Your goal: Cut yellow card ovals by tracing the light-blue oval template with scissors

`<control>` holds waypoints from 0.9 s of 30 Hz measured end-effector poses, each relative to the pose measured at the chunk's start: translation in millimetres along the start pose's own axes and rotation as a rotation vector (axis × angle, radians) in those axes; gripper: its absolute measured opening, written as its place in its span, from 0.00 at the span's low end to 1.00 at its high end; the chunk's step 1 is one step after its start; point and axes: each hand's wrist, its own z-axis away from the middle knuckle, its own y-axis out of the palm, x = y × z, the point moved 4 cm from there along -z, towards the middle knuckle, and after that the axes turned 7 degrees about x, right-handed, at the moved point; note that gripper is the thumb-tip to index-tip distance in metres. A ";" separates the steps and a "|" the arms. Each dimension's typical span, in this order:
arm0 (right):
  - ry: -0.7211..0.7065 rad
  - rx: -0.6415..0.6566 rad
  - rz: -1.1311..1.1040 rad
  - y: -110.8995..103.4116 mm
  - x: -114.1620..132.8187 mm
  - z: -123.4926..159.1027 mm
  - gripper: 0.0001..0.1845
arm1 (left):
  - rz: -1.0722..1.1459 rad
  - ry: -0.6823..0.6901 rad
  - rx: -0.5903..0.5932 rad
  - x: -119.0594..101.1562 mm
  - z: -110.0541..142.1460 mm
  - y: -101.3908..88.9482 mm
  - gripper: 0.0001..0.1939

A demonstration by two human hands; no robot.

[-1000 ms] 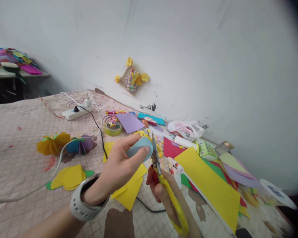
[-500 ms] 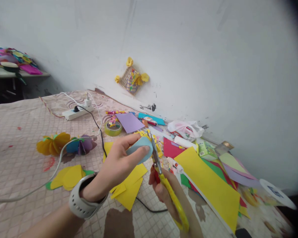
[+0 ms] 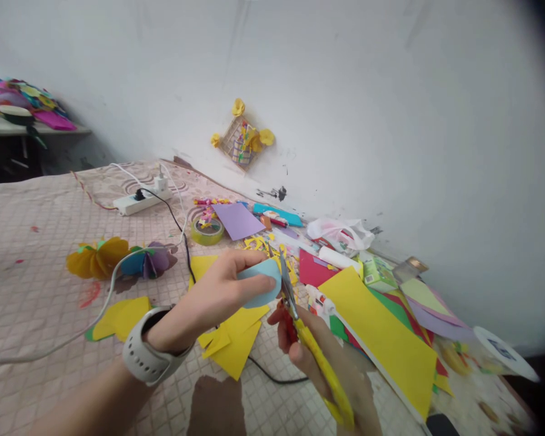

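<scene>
My left hand, with a pale watch strap on the wrist, pinches a light blue piece of paper with rounded edges between thumb and fingers. In my right hand is a pair of scissors with yellow-wrapped and red handles. Its blades are parted and lie at the right edge of the blue paper; whether they touch it I cannot tell. Below my left hand, yellow paper sheets lie on the tablecloth. Yellow cut-out pieces rest left of my wrist.
A power strip with cables stands at the back left; a white cable crosses the left side. Near it sit folded paper pumpkin shapes. Clear tape, a purple sheet, a glue gun and a large yellow sheet lie around.
The scissors' blades have opened wider and moved slightly down and right with my right hand. My left hand has shifted slightly right and down with the blue paper, now turned a little.
</scene>
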 end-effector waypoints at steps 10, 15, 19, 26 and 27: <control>-0.008 0.024 -0.010 -1.8 -0.4 -0.3 0.26 | 0.021 -0.046 0.042 1.4 -2.6 0.8 0.07; -0.010 0.013 0.008 -1.9 -0.3 0.6 0.28 | 0.024 -0.062 0.053 2.9 -3.2 -0.4 0.07; 0.006 0.034 0.027 -2.1 -2.1 0.3 0.32 | 0.021 -0.064 0.068 3.2 -3.4 0.4 0.06; 0.020 0.060 0.038 -4.0 -4.0 -0.3 0.29 | 0.009 -0.058 0.061 3.1 -4.0 -0.4 0.07; 0.017 0.066 0.033 -4.0 -4.4 -0.4 0.30 | 0.010 -0.056 0.060 3.0 -3.6 -0.5 0.07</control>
